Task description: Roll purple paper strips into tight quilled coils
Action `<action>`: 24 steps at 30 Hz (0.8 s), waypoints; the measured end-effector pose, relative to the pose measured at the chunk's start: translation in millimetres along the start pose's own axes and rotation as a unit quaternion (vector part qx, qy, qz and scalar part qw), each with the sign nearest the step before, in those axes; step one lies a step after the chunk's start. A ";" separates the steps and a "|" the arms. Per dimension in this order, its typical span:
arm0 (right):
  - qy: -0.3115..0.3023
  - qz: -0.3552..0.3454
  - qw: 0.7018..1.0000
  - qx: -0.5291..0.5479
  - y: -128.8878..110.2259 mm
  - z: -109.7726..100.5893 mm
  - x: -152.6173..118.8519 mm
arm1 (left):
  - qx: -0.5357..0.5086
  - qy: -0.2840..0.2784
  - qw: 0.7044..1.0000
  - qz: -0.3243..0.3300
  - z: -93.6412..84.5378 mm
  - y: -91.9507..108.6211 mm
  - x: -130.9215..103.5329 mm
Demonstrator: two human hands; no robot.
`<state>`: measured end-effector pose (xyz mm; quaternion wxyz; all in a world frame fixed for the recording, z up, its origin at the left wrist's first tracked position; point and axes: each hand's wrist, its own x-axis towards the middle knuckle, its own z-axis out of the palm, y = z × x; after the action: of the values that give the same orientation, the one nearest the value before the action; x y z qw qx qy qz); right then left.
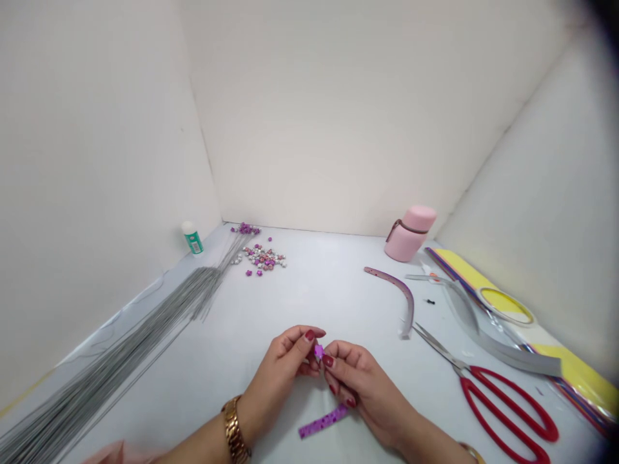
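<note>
A shiny purple paper strip (323, 422) is held between my two hands, close to the front of the table. Its upper end is folded into a small flat knot, and its loose tail hangs out below my right hand toward the left. My left hand (293, 354), with a gold watch on the wrist, pinches the folded end from the left. From the other side my right hand (355, 377) grips the strip with thumb and fingers, the fingers partly covering it. Beyond them on the table lies a pile of small folded paper stars (265, 259) in purple, pink and silver.
Thin grey wires (145, 335) stretch along the left side, with purple stars (246, 229) at their far ends. A glue stick (192, 238) and a pink bottle (410, 235) stand behind. At right lie red-handled scissors (507, 406), curved paper strips (401, 287), tape (505, 305) and yellow sheets (587, 367).
</note>
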<state>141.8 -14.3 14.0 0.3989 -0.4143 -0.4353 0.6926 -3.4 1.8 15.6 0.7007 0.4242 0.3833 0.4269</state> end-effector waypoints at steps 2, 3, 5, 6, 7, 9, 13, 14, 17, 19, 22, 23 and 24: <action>-0.013 0.011 0.999 0.034 -1.6 0.2 0.2 | -0.002 -0.024 1.000 -0.010 -0.9 0.7 1.0; -0.017 0.017 0.999 0.044 -2.7 0.1 0.3 | -0.004 -0.028 1.000 -0.014 -1.1 1.0 1.5; -0.020 0.034 0.998 0.052 -4.8 -0.1 0.5 | -0.016 -0.024 0.999 -0.026 -0.9 1.1 2.1; -0.019 0.040 0.998 0.052 -5.6 -0.3 0.7 | -0.027 -0.021 0.999 -0.036 -0.7 1.0 2.2; -0.017 0.045 0.998 0.052 -6.1 -0.5 0.8 | -0.041 -0.019 0.998 -0.047 -0.4 0.9 2.1; -0.011 0.048 0.998 0.049 -6.2 -0.7 1.2 | -0.063 -0.017 0.996 -0.063 0.3 0.6 1.7; -0.002 0.030 0.999 0.028 -3.9 -0.6 1.6 | -0.078 -0.002 0.995 -0.067 1.0 0.7 1.4; 0.002 0.023 1.000 0.021 -3.4 -0.4 1.4 | -0.079 0.000 0.995 -0.066 1.0 1.0 1.4; 0.019 0.002 1.000 -0.002 -2.1 0.2 0.4 | -0.068 0.001 0.996 -0.061 1.2 2.1 1.3; 0.030 -0.007 0.999 -0.021 -1.4 0.5 -0.2 | -0.042 0.006 0.997 -0.057 1.6 3.3 1.2; 0.046 -0.010 0.998 -0.045 -0.5 0.1 -0.3 | 0.008 0.022 0.998 -0.050 2.7 5.4 0.6; 0.054 -0.013 0.997 -0.053 -0.4 -0.2 -0.1 | 0.016 0.026 0.999 -0.045 3.1 5.9 0.4; 0.062 -0.015 0.996 -0.061 -0.5 -0.6 0.1 | 0.017 0.027 0.999 -0.040 3.3 6.2 0.2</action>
<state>142.5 -13.9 14.3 0.4097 -0.4730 -0.4576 0.6317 -2.1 2.8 22.4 0.6989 0.4090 0.4261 0.4034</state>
